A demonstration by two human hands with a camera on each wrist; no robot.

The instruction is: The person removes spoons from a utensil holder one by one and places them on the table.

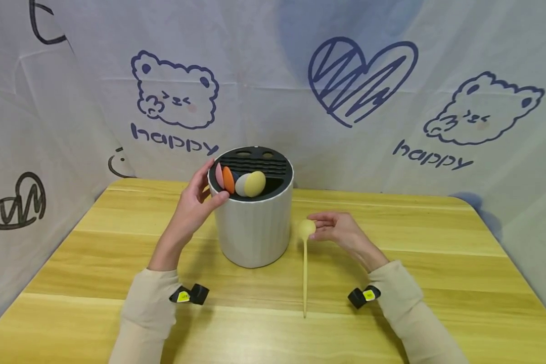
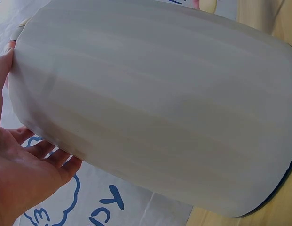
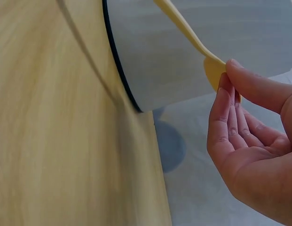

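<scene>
A white, round utensil holder with a black slotted top stands on the table. Several coloured, rounded utensil ends poke out of it: pink, orange, white and pale yellow. My left hand grips the holder's upper left rim, thumb in front and fingers round the far side; the left wrist view has the holder's wall filling most of it. To the right of the holder, my right hand pinches a yellow long-handled spoon by its round head, the handle pointing down toward me.
The wooden table runs to a pale cloth backdrop with bear and heart drawings close behind the holder. Black wrist cameras sit on both cuffs.
</scene>
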